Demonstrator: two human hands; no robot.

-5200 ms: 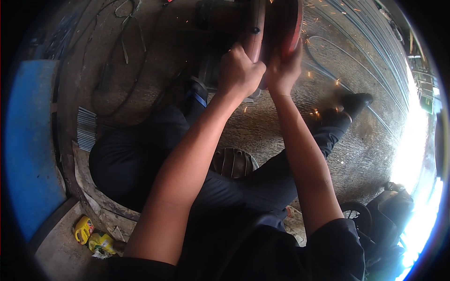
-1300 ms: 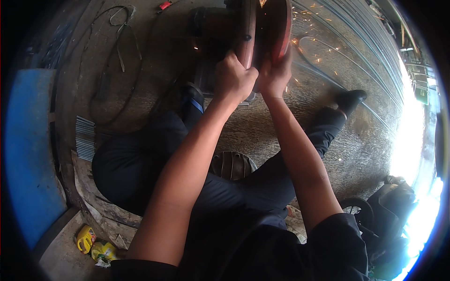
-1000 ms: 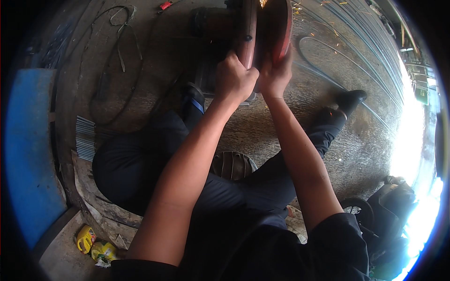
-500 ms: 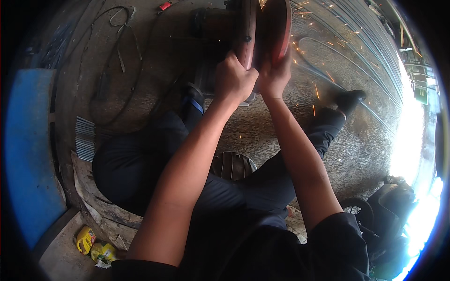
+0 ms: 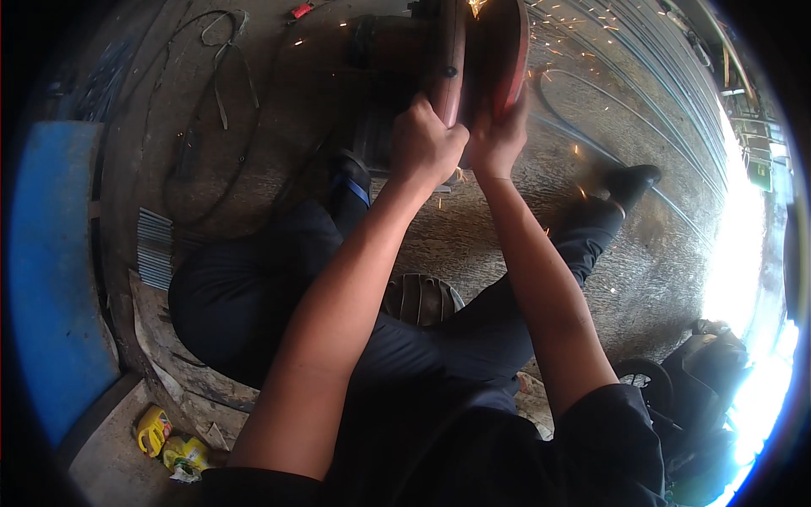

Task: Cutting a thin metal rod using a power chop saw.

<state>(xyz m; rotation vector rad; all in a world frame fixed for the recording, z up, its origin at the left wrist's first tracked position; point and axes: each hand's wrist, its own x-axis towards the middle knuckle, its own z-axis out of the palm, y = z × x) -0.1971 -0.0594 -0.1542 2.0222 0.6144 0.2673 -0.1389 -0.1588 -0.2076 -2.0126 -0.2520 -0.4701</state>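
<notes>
A cut-off saw with a reddish handle (image 5: pixel 451 80) and a round red guard (image 5: pixel 512 72) stands between my feet, throwing sparks. My left hand (image 5: pixel 425 139) is closed round the lower end of the handle. Close beside it, my right hand (image 5: pixel 498 139) is closed at the lower edge of the red guard. Its fingers are partly hidden and blurred, and what they hold cannot be made out. A bright glow (image 5: pixel 476 7) shows between handle and guard at the top edge. To the left are the saw's dark motor (image 5: pixel 389 42) and part of its base (image 5: pixel 372 135).
Long metal rods (image 5: pixel 667 118) lie at the far right. Several short cut rods (image 5: pixel 155 249) are lined up at the left, near a blue panel (image 5: pixel 59 279). A cable (image 5: pixel 221 68) loops over the floor. Yellow packets (image 5: pixel 169 444) lie at lower left, and a dark wheeled object (image 5: pixel 693 372) stands right.
Both hands stay almost in place on the saw. The glow at the top has grown, and sparks now also appear left of the saw and just below my left hand.
</notes>
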